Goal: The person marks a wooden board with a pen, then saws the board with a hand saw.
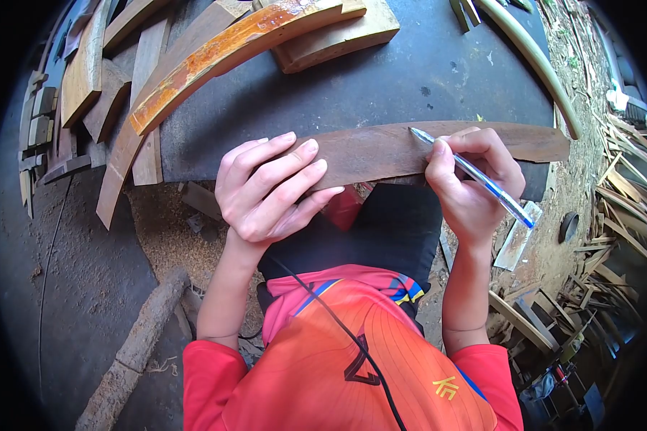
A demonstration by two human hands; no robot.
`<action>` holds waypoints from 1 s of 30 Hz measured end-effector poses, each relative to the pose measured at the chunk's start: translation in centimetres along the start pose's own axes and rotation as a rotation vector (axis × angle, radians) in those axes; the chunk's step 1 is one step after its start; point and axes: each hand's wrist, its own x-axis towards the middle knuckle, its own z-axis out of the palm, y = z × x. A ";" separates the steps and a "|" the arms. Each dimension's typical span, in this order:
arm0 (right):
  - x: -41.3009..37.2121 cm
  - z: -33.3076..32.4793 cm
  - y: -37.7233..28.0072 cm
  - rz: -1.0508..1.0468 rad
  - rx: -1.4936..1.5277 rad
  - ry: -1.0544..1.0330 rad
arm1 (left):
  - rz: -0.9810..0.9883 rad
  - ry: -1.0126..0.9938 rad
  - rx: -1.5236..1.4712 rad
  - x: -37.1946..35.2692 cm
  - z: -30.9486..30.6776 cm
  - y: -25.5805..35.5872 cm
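A long, thin, dark brown wooden strip [370, 153] lies along the near edge of the dark tabletop, jutting past that edge. My left hand [269, 187] rests over its left part, fingers stretched out and lying flat on the wood. In my right hand [478, 179] is a ballpoint pen [492, 188] with a clear and blue barrel, pinched between thumb and fingers. The pen's tip meets the strip near its upper edge, around the middle. Part of the strip's left end is hidden under my left hand.
A curved orange-stained wooden piece [226, 57] and a thick wood block [338, 36] lie on the dark table [381, 79]. Several boards [83, 68] stack at left. A pale curved rod [532, 61] is at right. Scrap wood [618, 194] covers the ground; a log [136, 359] lies lower left.
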 end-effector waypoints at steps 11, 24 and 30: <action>0.2 0.7 0.2 0.007 0.031 0.087 | -0.003 0.006 0.000 -0.1 0.1 0.0; 0.3 0.6 0.4 -0.039 0.053 0.052 | 0.027 -0.043 0.009 -0.1 -0.3 -0.1; 0.3 0.2 0.2 -0.053 0.020 -0.008 | -0.002 -0.010 0.005 -0.2 0.0 0.0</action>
